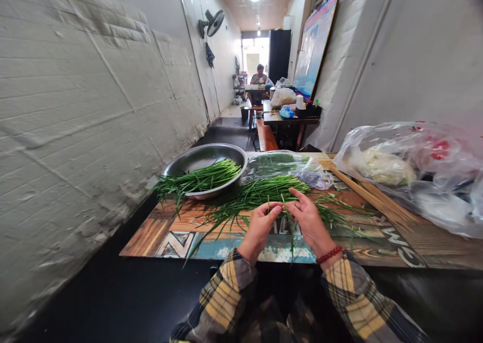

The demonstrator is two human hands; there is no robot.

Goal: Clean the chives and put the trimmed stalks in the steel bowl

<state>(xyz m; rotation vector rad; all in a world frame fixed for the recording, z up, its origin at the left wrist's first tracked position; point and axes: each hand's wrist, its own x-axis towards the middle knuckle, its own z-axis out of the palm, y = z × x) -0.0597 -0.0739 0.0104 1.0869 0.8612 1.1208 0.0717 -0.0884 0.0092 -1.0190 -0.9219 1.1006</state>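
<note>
Just above the table's near side, my left hand (261, 223) is closed with thumb and forefinger pinched on a thin garlic chive stalk, whose tip pokes up above the fingers. My right hand (307, 221), wearing a red bead bracelet, pinches another stretch of green chive (283, 201) close beside it, its forefinger pointing out. Leaves hang down below the right hand. Right behind both hands lies a heap of garlic chives (264, 189) on the table. More chives (211, 176) rest in a steel basin (177, 168) at the left, leaves drooping over its rim.
A clear bag (320, 174) of greens lies behind the heap. Bamboo skewers (372, 197) and a big plastic bag (433, 157) with pale contents sit at the right of the wooden-patterned table (222, 247). Farther back are another table (290, 117), an orange bench (266, 136) and a seated person (258, 75).
</note>
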